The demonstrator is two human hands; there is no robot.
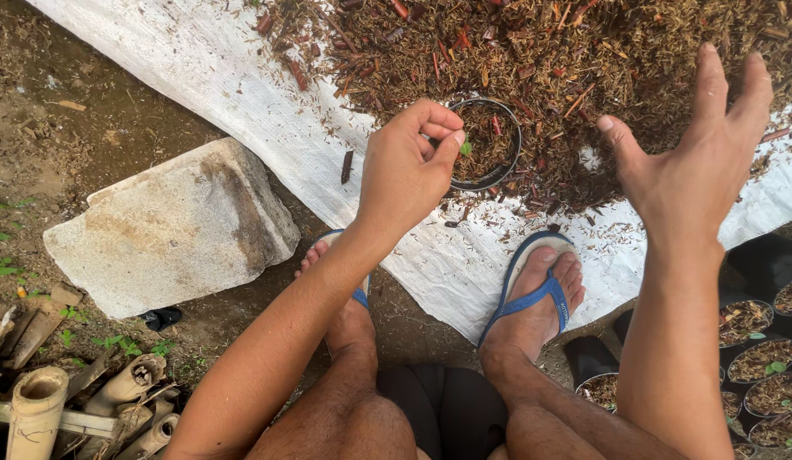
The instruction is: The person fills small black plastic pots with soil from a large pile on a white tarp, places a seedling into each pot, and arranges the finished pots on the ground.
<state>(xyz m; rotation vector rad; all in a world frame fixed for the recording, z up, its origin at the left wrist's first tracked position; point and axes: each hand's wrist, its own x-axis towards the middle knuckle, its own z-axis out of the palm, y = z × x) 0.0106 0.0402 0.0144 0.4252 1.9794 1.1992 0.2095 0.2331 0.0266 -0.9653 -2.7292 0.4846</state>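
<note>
Two hands at work: my left hand (404,175) has its fingers (443,140) pinched on a small green seedling (466,148) over a black pot (489,143) of brown mulch. That pot sits at the edge of the mulch heap (532,60) on a white sheet (242,94). My right hand (690,170) hovers above the heap, fingers spread, holding nothing.

Bare arms with no sleeves, dark shorts (443,409), and blue-strapped flip-flops (532,294) with pale soles on both feet.
</note>
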